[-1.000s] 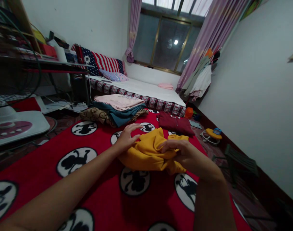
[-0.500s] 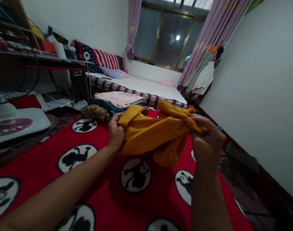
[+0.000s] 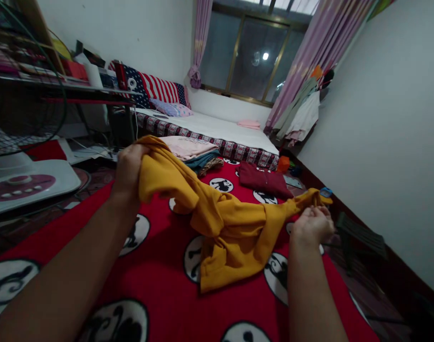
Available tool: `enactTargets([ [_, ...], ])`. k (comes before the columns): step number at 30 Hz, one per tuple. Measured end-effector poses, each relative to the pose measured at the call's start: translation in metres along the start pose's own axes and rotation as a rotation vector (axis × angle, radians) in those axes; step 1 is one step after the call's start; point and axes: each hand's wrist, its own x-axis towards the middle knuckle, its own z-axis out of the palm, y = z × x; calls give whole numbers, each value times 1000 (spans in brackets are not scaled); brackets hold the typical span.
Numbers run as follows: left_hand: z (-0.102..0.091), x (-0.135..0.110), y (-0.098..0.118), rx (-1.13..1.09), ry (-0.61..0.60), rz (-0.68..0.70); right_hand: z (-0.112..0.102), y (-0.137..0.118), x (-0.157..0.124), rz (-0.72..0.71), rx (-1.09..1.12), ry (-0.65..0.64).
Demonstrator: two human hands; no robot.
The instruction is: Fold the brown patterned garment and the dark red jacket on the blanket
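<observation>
A mustard-yellow garment point(image 3: 224, 223) is stretched between my two hands above a red blanket with black-and-white round prints point(image 3: 160, 280). My left hand point(image 3: 129, 166) is raised at the left and closed round one bunched end of the garment. My right hand point(image 3: 313, 223) is lower at the right, pinching the other end. The garment's middle sags and its loose lower part rests on the blanket.
A pile of folded clothes point(image 3: 190, 152) and a dark red garment point(image 3: 263, 180) lie on the far part of the blanket. Behind them is a low mattress point(image 3: 217, 128). A white fan base point(image 3: 28, 180) stands at the left, a small dark stool point(image 3: 359, 237) at the right.
The garment was bunched on the blanket under both hands, then lifted. Now my hands have moved apart, left hand up and left, right hand down and right, spreading it out.
</observation>
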Motion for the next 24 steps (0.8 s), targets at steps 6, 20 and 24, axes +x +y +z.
enactTargets([
  [6, -2, 11, -32, 126, 353, 142, 12, -9, -32, -106, -286, -439],
  [20, 57, -69, -33, 467, -1077, 304, -2, 4, -53, -211, -1482, -1301],
  [24, 26, -46, 4, 163, -1190, 66, 6, -15, -52, -297, -1231, -912],
])
